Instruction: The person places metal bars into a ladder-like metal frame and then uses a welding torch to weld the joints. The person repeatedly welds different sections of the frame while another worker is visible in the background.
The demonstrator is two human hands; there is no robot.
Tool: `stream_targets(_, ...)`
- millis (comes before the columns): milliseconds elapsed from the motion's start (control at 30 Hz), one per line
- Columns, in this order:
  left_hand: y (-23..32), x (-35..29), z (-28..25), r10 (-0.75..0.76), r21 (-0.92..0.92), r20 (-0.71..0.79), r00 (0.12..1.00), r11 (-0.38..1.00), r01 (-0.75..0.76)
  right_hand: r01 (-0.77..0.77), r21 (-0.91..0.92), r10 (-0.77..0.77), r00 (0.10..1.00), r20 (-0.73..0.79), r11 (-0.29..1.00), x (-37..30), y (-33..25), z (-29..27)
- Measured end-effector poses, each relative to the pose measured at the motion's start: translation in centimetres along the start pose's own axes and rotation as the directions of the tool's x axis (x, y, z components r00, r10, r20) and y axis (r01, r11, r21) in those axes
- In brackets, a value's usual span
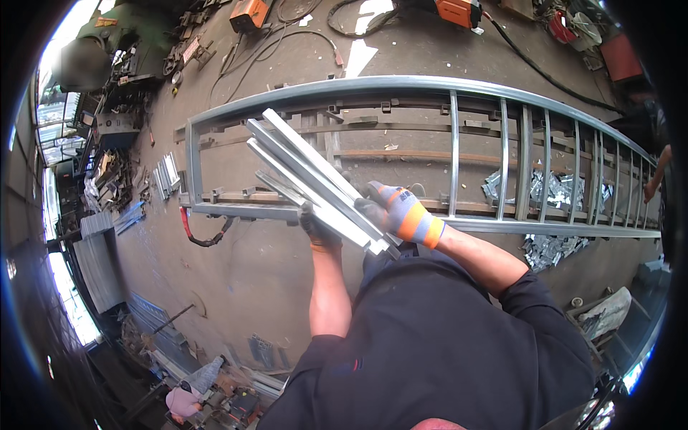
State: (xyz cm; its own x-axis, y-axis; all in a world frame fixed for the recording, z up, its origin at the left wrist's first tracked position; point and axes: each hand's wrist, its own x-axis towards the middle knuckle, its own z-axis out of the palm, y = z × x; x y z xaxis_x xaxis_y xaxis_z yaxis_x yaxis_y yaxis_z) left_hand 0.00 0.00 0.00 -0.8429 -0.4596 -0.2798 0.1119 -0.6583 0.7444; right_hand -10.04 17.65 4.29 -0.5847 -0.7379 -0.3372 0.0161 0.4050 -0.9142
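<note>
A bundle of bright metal square tubes (313, 166) lies slantwise across both my hands, its far ends fanned apart toward the upper left. My left hand (319, 228), in a dark-palmed glove, is closed round the tubes from below. On the right side, my right hand (401, 213) grips them near their close ends; its glove is orange and grey with dark fingers. Beneath the bundle stretches a long metal frame (322, 87) with upright bars (454, 154) set across its right half. The left part of that frame has no such bars.
Small cut metal pieces (555, 190) lie in piles under and beside the frame's right part. More tubes (166, 176) rest on the floor at left. Orange machines (249, 14) and black cables (530, 61) are at the far side. Another person's arm (657, 175) shows at the right edge.
</note>
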Motion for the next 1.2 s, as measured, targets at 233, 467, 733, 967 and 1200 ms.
stream_targets(233,-0.4,-0.1,-3.4,0.025,-0.084,-0.021,0.999,0.996,-0.027,-0.021,0.626,-0.064,0.992,0.113,0.779,-1.0,-0.1,-0.8)
stream_targets(467,1.8,-0.3,-2.1,-0.006,-0.212,0.090,0.996,0.977,0.025,0.228,0.544,-0.193,0.974,-0.121,0.808,-1.9,4.6,-6.5)
stream_targets(733,2.5,-1.0,-1.6,0.032,-0.143,0.061,0.998,0.989,-0.023,0.049,0.746,-0.078,0.997,0.004,0.664,3.4,17.7,-2.1)
stream_targets(967,3.3,-1.6,-2.4,0.038,-0.172,0.066,0.997,0.985,-0.026,-0.194,0.748,0.211,0.975,0.074,0.634,6.8,23.3,1.8)
stream_targets(1200,5.1,-1.1,-3.7,0.047,-0.155,0.042,0.998,0.987,-0.040,-0.411,0.552,0.514,0.857,-0.037,0.725,10.9,23.6,3.5)
